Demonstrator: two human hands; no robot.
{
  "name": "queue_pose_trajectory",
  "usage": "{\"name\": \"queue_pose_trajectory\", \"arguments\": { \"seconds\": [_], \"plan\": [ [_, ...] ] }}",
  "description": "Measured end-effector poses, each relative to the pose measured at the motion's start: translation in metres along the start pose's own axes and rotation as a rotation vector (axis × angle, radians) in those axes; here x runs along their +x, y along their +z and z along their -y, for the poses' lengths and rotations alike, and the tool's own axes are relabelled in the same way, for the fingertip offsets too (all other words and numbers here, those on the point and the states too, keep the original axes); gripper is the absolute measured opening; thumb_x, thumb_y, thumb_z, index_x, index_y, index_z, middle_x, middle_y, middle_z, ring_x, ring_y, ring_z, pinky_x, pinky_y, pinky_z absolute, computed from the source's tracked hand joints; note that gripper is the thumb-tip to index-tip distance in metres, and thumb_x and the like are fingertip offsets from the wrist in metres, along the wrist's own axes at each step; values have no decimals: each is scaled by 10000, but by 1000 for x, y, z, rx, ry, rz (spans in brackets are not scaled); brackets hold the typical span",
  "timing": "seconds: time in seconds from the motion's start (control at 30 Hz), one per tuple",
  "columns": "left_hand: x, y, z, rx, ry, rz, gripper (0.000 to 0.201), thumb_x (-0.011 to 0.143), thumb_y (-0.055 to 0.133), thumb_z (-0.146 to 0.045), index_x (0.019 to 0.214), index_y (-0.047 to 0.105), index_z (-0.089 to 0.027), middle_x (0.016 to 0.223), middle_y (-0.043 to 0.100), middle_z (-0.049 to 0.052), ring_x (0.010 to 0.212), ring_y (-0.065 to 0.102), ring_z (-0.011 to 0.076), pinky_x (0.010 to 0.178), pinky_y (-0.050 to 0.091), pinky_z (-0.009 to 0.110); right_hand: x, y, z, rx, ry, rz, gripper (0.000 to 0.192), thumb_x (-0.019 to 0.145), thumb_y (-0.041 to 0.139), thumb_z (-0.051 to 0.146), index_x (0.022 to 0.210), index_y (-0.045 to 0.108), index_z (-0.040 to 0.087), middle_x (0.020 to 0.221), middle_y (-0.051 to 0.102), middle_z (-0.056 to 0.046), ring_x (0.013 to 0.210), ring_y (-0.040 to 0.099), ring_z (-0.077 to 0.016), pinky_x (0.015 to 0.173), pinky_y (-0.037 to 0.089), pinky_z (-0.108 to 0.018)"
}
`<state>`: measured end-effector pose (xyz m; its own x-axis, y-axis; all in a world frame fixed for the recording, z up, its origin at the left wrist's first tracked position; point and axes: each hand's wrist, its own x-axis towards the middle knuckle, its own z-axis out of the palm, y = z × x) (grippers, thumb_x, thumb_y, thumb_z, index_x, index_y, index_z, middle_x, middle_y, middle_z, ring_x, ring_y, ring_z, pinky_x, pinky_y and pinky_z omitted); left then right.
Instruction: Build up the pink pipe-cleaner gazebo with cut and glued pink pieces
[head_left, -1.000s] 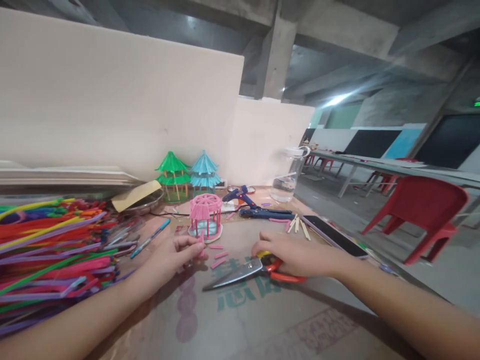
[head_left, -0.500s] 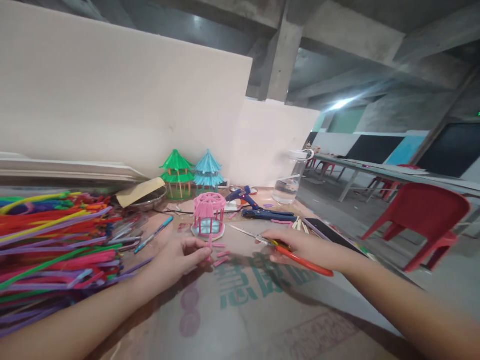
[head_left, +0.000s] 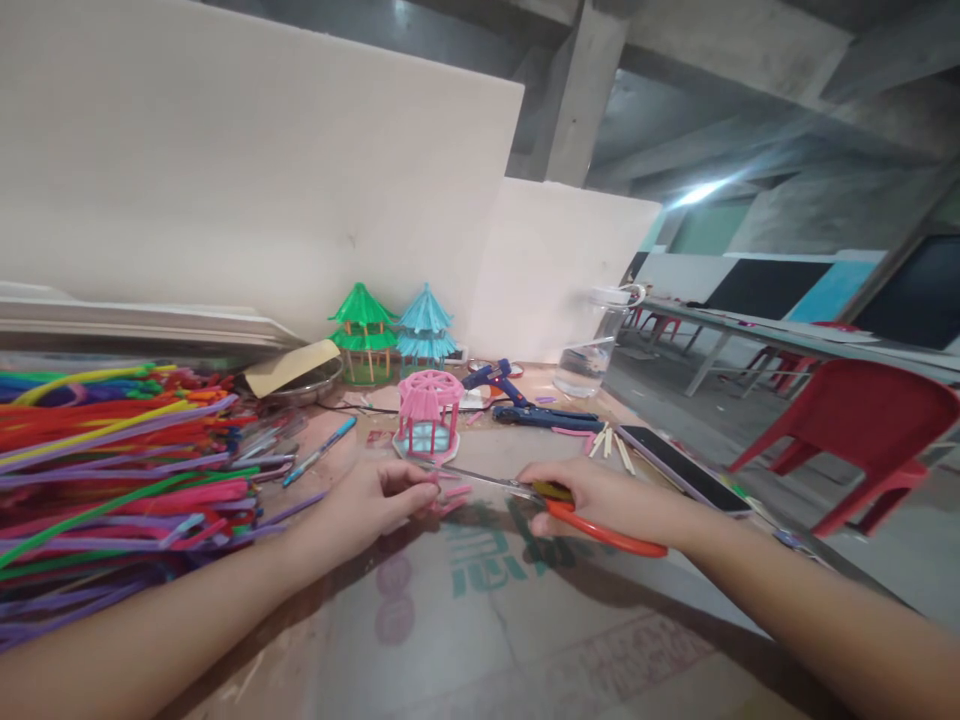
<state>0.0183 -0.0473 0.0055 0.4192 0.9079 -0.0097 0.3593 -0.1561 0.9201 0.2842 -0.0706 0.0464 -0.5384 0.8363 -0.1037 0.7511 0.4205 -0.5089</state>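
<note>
My left hand (head_left: 375, 503) pinches a short pink stick piece (head_left: 433, 488) just above the table, in front of a small pink pavilion model (head_left: 428, 412). My right hand (head_left: 600, 497) grips orange-handled scissors (head_left: 525, 492), whose metal blades point left toward the pink piece and reach close to my left fingertips. A few cut pink pieces (head_left: 454, 497) lie on the table between my hands.
A big heap of coloured pipe cleaners (head_left: 112, 470) fills the left side. Green (head_left: 365, 318) and blue (head_left: 426, 320) pavilion models stand at the back by the white board. A blue glue gun (head_left: 517, 398), wooden sticks (head_left: 615, 447), a phone (head_left: 686, 468), a pen (head_left: 322, 450) and a glass jar (head_left: 594, 345) lie around. Red chairs (head_left: 847, 430) stand on the right.
My right hand picked the scissors up off the table and swung the blades leftward to the pink piece held in my left hand. The view shifted slightly.
</note>
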Motion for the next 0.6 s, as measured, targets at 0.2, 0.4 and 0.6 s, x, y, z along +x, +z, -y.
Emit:
{"name": "queue_pose_trajectory", "arguments": {
  "seconds": [0.2, 0.4, 0.6],
  "plan": [
    [0, 1, 2, 10, 11, 0, 334, 754, 597, -459, 764, 674, -134, 651, 674, 33, 467, 495, 91, 400, 323, 183, 0, -1, 4, 5, 26, 49, 278, 775, 601, 432, 916, 601, 192, 748, 558, 4, 685, 515, -143, 588, 373, -215],
    [1, 0, 3, 8, 6, -6, 330, 757, 602, -449, 767, 675, -127, 648, 687, 40, 455, 500, 90, 404, 325, 186, 0, -1, 4, 7, 54, 55, 283, 766, 605, 430, 915, 604, 190, 725, 544, 7, 658, 499, -135, 562, 350, -207],
    [1, 0, -1, -21, 18, 4, 311, 740, 618, -446, 742, 660, -138, 656, 694, 34, 466, 511, 91, 408, 287, 187, -1, -2, 5, 6, 54, 60, 283, 751, 615, 427, 889, 604, 180, 700, 522, 16, 639, 473, -122, 546, 335, -202]
  ]
}}
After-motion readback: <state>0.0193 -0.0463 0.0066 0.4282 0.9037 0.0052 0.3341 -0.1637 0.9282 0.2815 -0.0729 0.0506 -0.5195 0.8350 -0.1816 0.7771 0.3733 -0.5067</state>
